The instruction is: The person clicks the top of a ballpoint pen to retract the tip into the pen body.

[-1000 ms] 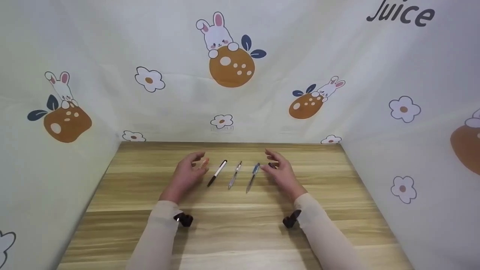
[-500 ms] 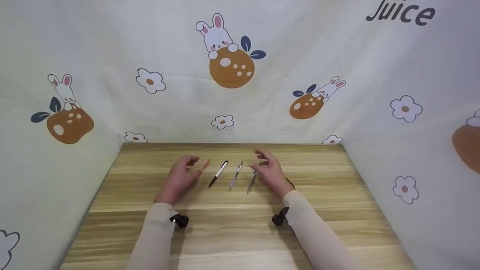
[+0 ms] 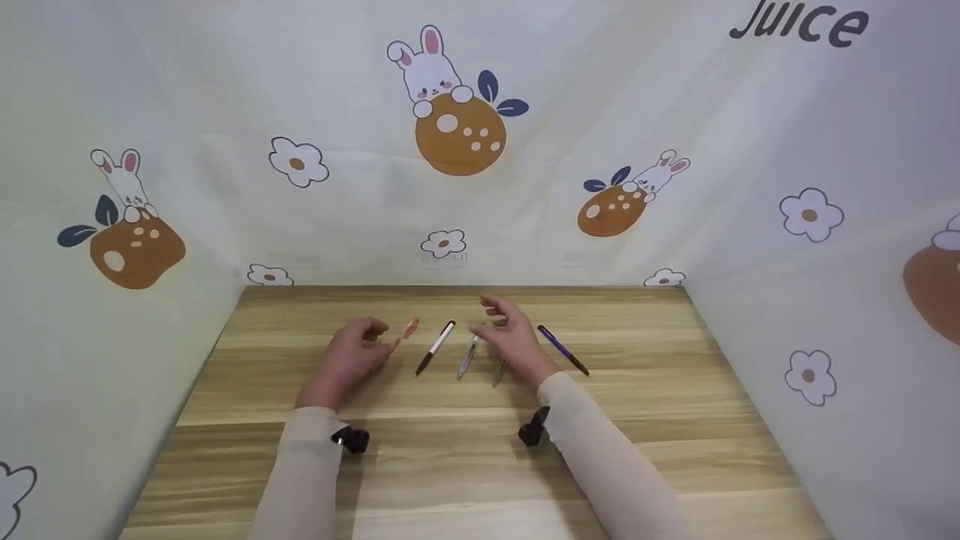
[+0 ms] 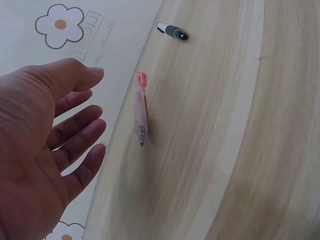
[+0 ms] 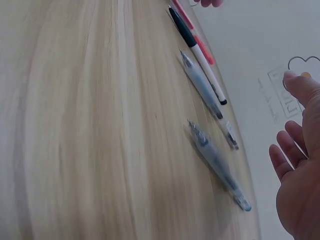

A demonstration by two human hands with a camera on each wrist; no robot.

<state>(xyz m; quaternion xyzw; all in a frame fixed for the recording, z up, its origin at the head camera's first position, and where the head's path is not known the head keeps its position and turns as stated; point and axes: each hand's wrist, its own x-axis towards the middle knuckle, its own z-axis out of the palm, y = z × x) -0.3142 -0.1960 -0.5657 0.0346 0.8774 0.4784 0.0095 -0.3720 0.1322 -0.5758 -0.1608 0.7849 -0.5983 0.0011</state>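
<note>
Several pens lie apart on the wooden table. My left hand [image 3: 352, 351] hovers with loosely bent fingers beside a clear orange-capped pen [image 4: 140, 107], holding nothing. To the right of that pen lies a white pen with a black grip [image 3: 436, 347]. My right hand [image 3: 517, 343] is over the row, fingers loose and holding nothing, partly covering a clear ballpoint pen [image 3: 468, 360] in the head view. Another clear pen with a blue end [image 5: 217, 162] is mostly hidden under that hand from above but plain in the right wrist view. Right of the hand rests a dark blue pen [image 3: 562, 349].
The wood-grain table [image 3: 450, 465] meets a pale cloth backdrop [image 3: 360, 210] printed with rabbits, oranges and flowers, which encloses it at the back and both sides. Small black cameras [image 3: 534, 427] sit on both sleeved wrists.
My right hand has moved left across the pens, uncovering the dark blue pen and covering most of the blue-ended one. My left hand has drifted left, away from the orange-capped pen.
</note>
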